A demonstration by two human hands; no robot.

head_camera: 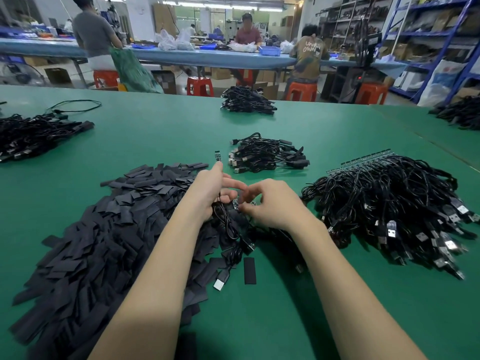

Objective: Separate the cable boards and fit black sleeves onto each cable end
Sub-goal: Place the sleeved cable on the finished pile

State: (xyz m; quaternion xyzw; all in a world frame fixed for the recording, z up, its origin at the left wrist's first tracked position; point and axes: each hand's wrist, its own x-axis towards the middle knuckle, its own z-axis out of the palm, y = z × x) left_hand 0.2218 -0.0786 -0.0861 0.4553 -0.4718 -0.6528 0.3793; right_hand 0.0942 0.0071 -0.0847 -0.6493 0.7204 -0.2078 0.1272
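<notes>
My left hand [211, 189] grips a short black cable whose loop [228, 222] hangs below it, index finger pointing away. My right hand [270, 202] pinches a small cable board [235, 203] between the two hands. A large heap of flat black sleeves [104, 229] lies to the left. One loose sleeve [250, 271] and a USB plug [220, 281] lie near my forearms. A big bundle of cables joined to a strip of boards [389, 198] sits on the right. A small pile of sleeved cables [267, 154] lies ahead, with one lone board [217, 155] beside it.
The green table [155, 136] carries more cable piles at far left [31, 133], far centre [246, 100] and far right [459, 113]. Beyond the table, three people work at a blue bench, with red stools [200, 85] and shelving behind.
</notes>
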